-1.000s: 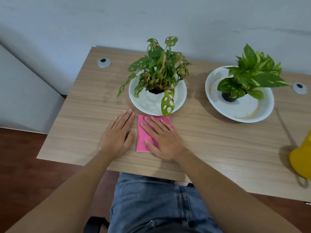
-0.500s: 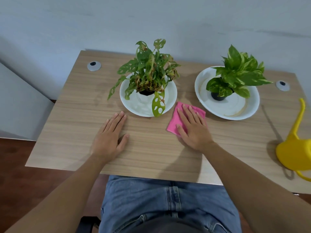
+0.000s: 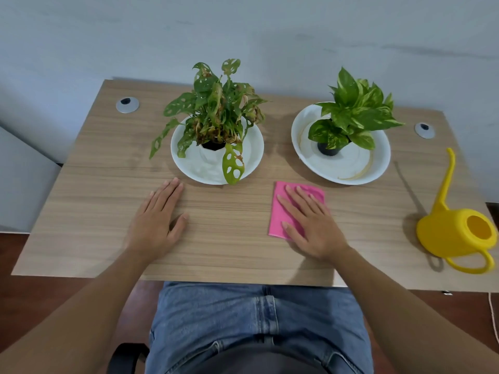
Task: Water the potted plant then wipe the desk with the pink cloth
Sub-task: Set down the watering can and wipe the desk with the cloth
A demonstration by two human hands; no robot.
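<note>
One folded pink cloth [image 3: 286, 209] (rectangular) — right hand [image 3: 310, 222] flat on it, grip open; left hand [image 3: 159, 220] empty.

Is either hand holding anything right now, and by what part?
Neither grips anything. The right hand lies flat on the pink cloth, pressing its middle; the left hand rests open on the desk.

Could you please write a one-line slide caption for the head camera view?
Right hand presses pink cloth flat on wooden desk; left hand rests beside it.
</note>
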